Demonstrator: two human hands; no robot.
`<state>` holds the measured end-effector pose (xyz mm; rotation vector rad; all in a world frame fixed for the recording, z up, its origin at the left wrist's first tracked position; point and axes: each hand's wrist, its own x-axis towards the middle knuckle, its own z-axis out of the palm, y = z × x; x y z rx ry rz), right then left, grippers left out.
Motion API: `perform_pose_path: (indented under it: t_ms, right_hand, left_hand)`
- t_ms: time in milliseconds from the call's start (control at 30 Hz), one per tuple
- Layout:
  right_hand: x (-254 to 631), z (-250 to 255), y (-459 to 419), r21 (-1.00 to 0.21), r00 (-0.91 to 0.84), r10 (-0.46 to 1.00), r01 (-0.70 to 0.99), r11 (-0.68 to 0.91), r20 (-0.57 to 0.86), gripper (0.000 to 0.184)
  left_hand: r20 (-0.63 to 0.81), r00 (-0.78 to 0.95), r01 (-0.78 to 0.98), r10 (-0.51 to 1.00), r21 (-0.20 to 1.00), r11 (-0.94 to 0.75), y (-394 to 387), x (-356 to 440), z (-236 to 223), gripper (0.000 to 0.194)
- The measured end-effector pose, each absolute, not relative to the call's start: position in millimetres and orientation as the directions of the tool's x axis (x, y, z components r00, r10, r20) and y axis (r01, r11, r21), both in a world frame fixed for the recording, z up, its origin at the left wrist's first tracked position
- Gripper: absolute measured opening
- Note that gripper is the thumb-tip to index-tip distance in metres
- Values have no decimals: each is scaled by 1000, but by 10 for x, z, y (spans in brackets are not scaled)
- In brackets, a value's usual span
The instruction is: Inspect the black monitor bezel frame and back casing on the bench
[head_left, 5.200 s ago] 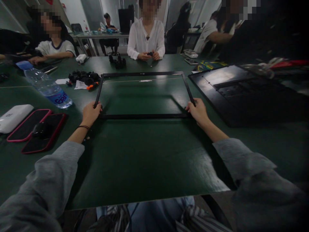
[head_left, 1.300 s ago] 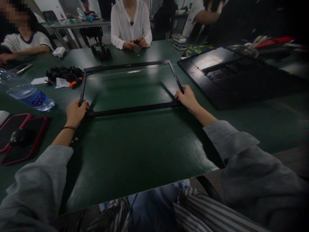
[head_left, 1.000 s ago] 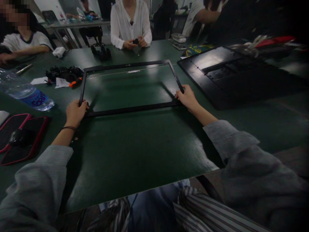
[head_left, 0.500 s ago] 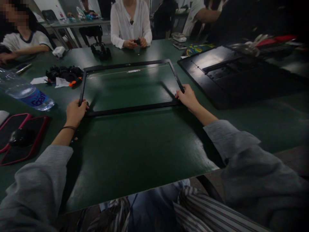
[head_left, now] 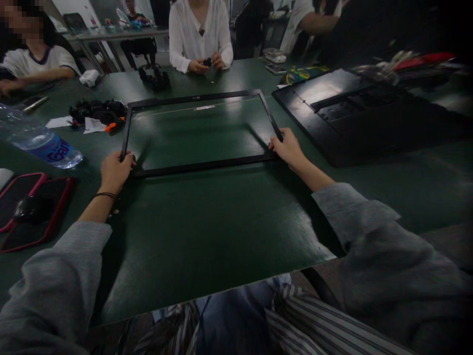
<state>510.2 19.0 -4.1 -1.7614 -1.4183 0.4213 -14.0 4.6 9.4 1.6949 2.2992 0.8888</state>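
Note:
A thin black rectangular screen bezel (head_left: 207, 166) spans the space between my hands, with green tabletop showing through its opening. My left hand (head_left: 115, 170) is closed around its left side near the front corner. On the opposite side my right hand (head_left: 288, 148) grips the bezel's right bar, also near the front corner. The far bar carries a small light mark at its middle. Shadows of the bezel fall on the table (head_left: 207, 236). Right of my right hand lies a large flat black panel (head_left: 332, 118) with slots and recesses.
At left are a water bottle (head_left: 51, 148), two red-edged phones (head_left: 55, 222) with a black rounded object (head_left: 29, 209) on top. Black parts with orange bits (head_left: 99, 113) lie behind. Across the table a person in white (head_left: 201, 37) holds a small black item. Others sit around.
Since the oldest frame, the view has shifted, so the bezel and hands appear further left and slightly tilted. Over the last second, my hands and the bezel stay nearly still.

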Motion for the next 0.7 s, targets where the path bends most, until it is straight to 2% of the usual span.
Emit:
perform_pose_path:
  t_ms: [700]
  right_hand:
    - [5106,-32,182,-755,304,928,654,-39,215,36]
  left_hand:
    - [229,-359,797,905,580,169,89,-208,24,30]
